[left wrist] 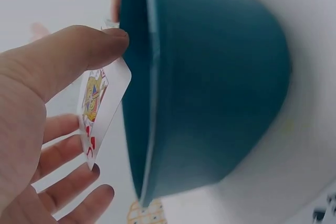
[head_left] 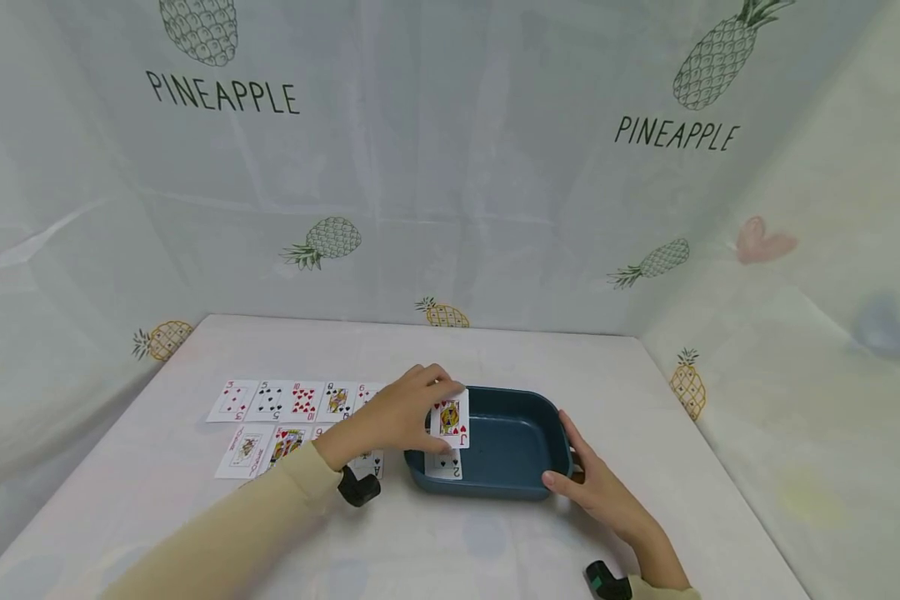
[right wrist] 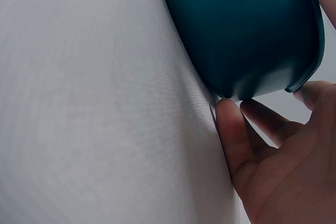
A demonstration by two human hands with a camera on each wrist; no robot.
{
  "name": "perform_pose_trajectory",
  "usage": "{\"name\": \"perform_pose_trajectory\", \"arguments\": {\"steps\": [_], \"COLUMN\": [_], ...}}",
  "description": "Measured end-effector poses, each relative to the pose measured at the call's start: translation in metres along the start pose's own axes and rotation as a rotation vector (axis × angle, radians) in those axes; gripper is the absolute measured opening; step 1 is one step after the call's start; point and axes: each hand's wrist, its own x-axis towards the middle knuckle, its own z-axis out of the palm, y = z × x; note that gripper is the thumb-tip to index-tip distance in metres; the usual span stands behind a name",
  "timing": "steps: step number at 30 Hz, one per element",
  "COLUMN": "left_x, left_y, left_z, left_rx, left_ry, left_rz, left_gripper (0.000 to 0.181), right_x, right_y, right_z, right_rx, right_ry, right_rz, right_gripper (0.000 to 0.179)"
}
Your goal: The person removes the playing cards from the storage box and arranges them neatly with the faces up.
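My left hand [head_left: 407, 407] pinches a jack of hearts [head_left: 451, 418] between thumb and fingers, over the left end of a dark blue rectangular dish [head_left: 506, 446]. In the left wrist view the thumb lies on one face of the card, beside the dish's rim. Under it, a black two card [head_left: 444, 467] lies in the dish's left part. My right hand [head_left: 600, 490] holds the dish's right end, thumb at the near corner and fingers along the side. The right wrist view shows its fingertips against the dish's outer wall.
Left of the dish, two rows of face-up playing cards [head_left: 272, 402] lie on the white-covered table [head_left: 135, 500]. My left forearm covers part of the lower row. Pineapple-print curtains [head_left: 450, 167] enclose the table at the back and sides.
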Motion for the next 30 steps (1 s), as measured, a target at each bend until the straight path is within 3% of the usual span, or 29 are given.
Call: {"name": "perform_pose_trajectory", "arguments": {"steps": [7, 15, 21, 30], "left_x": [-0.012, -0.039, -0.067, -0.119], "left_y": [-0.012, -0.034, -0.056, -0.095], "left_z": [-0.020, -0.039, -0.050, -0.068], "left_rx": [0.043, 0.062, 0.054, 0.055], "left_ry": [-0.013, -0.026, -0.023, -0.020], "left_rz": [0.017, -0.048, -0.100, -0.153], "left_gripper": [0.086, 0.087, 0.086, 0.082], "right_x": [-0.001, 0.000, 0.000, 0.000], "right_y": [0.002, 0.001, 0.001, 0.002], "right_z": [-0.001, -0.002, -0.002, -0.001], "right_rx": [0.010, -0.005, -0.012, -0.013], "right_ry": [-0.003, 0.002, 0.004, 0.001], "right_rz": [0.002, -0.008, -0.010, -0.012], "right_gripper": [0.099, 0.099, 0.099, 0.099]}}
